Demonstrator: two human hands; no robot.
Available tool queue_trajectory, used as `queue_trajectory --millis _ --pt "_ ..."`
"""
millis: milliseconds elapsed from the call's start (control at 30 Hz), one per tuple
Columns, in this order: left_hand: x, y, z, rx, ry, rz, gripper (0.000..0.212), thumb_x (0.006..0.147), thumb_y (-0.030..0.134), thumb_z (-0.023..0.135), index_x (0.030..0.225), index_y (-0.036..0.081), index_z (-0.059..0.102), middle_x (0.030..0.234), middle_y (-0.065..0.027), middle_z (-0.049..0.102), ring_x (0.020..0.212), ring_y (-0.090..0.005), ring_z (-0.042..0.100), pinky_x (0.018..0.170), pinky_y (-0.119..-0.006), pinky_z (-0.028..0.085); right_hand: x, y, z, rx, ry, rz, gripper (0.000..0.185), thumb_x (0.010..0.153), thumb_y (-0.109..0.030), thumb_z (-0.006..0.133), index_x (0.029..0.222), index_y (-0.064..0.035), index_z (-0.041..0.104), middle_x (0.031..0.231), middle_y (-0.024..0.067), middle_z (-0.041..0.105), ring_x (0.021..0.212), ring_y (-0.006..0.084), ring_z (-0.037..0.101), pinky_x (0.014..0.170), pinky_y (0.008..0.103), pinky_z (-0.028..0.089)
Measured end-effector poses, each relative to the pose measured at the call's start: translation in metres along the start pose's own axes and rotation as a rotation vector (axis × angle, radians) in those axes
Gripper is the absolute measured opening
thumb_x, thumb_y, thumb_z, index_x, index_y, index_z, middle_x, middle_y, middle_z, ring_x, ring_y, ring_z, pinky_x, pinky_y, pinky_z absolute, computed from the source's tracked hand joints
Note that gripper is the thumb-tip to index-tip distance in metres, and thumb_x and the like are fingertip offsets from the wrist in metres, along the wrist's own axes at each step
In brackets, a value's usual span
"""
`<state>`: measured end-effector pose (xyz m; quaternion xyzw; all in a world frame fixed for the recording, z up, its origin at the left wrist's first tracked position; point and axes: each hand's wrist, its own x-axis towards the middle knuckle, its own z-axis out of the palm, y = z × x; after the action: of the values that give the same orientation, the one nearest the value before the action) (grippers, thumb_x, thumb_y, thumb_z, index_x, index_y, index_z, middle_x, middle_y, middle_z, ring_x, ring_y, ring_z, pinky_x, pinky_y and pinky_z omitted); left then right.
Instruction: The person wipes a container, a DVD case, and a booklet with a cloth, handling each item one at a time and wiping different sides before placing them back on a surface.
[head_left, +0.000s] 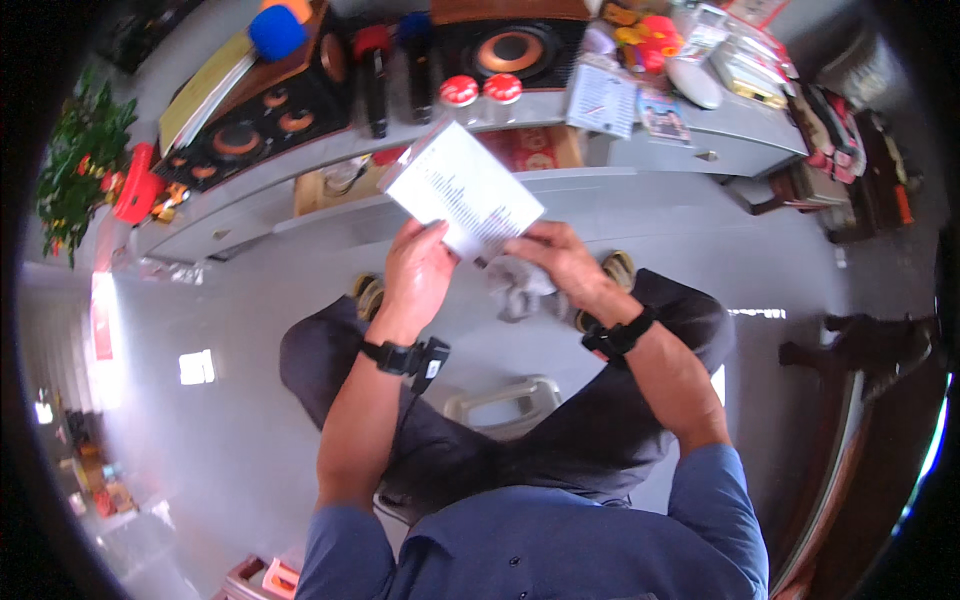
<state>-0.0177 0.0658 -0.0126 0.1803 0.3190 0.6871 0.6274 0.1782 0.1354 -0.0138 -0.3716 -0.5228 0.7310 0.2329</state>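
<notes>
A white printed card or flat case (469, 187) is held up between both hands, tilted, in front of an open drawer. My left hand (421, 259) grips its lower left edge, thumb on the printed face. At its lower right corner my right hand (555, 255) holds on with fingers and thumb. The print is too small and blurred to make out. Beyond the card, the drawer (450, 191) shows a cable at its left and a red printed item (525, 148) at its right. Whether the held thing is one piece or a thin stack, I cannot tell.
On the grey cabinet (547, 106) stand speakers (512, 51), two microphones, two jars with red lids (502, 88), a printed sheet (602, 97) and a white computer mouse (694, 82). A crumpled pale item (519, 281) lies on the floor between the feet. A potted plant (82, 165) is at left.
</notes>
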Motion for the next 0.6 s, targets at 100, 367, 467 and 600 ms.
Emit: queue_trajectory --millis 100,367,467,600 --pt "-0.004 -0.003 0.006 0.109 -0.039 -0.028 0.038 0.093 0.007 0.05 0.132 0.003 0.048 0.132 -0.0135 0.054 0.118 -0.0271 0.055 0.103 -0.044 0.04 0.005 0.002 -0.006 -0.033 0.075 -0.01 0.025 0.091 -0.019 0.067 0.099 0.0049 0.071 0.08 0.0028 0.067 0.07 0.0092 0.058 0.064 0.0242 0.048" --pt "-0.002 0.009 0.013 0.305 -0.009 -0.037 0.046 0.097 0.022 0.053 0.138 0.005 0.045 0.129 -0.0135 0.056 0.11 -0.0244 0.059 0.095 -0.038 0.046 0.003 -0.055 -0.137 0.24 0.751 -0.395 0.018 0.092 -0.011 0.06 0.098 0.0045 0.066 0.078 0.0061 0.067 0.06 0.0123 0.059 0.056 0.027 0.047" --pt "-0.005 0.013 0.012 0.337 -0.017 -0.05 0.043 0.096 0.022 0.054 0.134 0.004 0.048 0.124 -0.0123 0.059 0.106 -0.0228 0.06 0.091 -0.037 0.047 0.004 -0.073 -0.176 0.243 0.643 -0.236 0.03 0.096 -0.017 0.045 0.1 0.0063 0.064 0.082 0.0154 0.068 0.067 0.024 0.067 0.059 0.0344 0.055" --pt "-0.002 0.006 0.015 0.385 -0.071 -0.087 0.039 0.096 0.021 0.053 0.13 0.003 0.051 0.12 -0.0116 0.061 0.102 -0.0228 0.061 0.089 -0.036 0.048 0.013 -0.052 -0.238 0.305 0.554 -0.037 0.036 0.096 -0.025 0.045 0.099 0.0041 0.065 0.081 0.0152 0.068 0.065 0.0228 0.066 0.056 0.0333 0.054"
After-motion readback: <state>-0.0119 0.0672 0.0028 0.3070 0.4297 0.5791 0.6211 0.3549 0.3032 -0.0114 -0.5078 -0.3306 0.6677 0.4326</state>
